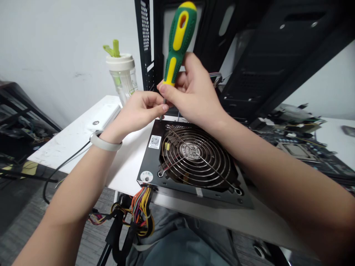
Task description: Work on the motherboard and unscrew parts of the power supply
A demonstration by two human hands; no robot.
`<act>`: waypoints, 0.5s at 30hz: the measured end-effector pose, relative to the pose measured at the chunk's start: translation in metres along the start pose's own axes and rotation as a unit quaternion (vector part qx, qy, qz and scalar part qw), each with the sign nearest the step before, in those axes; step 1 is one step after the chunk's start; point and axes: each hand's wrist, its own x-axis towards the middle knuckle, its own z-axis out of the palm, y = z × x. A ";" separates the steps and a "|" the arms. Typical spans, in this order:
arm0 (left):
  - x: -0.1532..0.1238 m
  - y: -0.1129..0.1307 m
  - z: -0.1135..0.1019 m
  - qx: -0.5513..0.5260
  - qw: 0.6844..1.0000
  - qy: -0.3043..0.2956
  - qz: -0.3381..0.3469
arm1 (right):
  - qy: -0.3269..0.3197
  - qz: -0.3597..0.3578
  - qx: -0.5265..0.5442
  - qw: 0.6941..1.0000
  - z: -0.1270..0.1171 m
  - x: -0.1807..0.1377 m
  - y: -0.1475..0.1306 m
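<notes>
A green and yellow screwdriver (pixel 179 44) stands nearly upright, its tip at the far left corner of a black power supply (pixel 151 160). My right hand (pixel 195 87) is closed round the lower part of its handle. At the thin metal shaft, the thumb and fingers of my left hand (pixel 145 107) pinch together. The power supply lies flat on the white table, with a round wire fan grille (pixel 191 151) facing up. A bundle of coloured cables (pixel 142 205) hangs from its near left side, over the table edge.
A lidded clear bottle (pixel 122 75) and a white box (pixel 105 116) stand at the left on the table (pixel 61 142). Behind my hands rises a black computer case (pixel 249 62). Circuit boards (pixel 302 151) lie at the right. A black cable (pixel 59 171) droops off the left edge.
</notes>
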 end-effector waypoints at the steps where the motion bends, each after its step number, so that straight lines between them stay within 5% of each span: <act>1: 0.000 0.000 0.000 -0.001 1.000 -0.001 0.000 | 0.015 -0.005 0.001 1.000 0.001 -0.001 -0.001; 15: -0.001 0.002 0.001 0.015 1.000 -0.003 0.010 | 0.035 -0.022 0.036 0.999 0.004 0.000 -0.005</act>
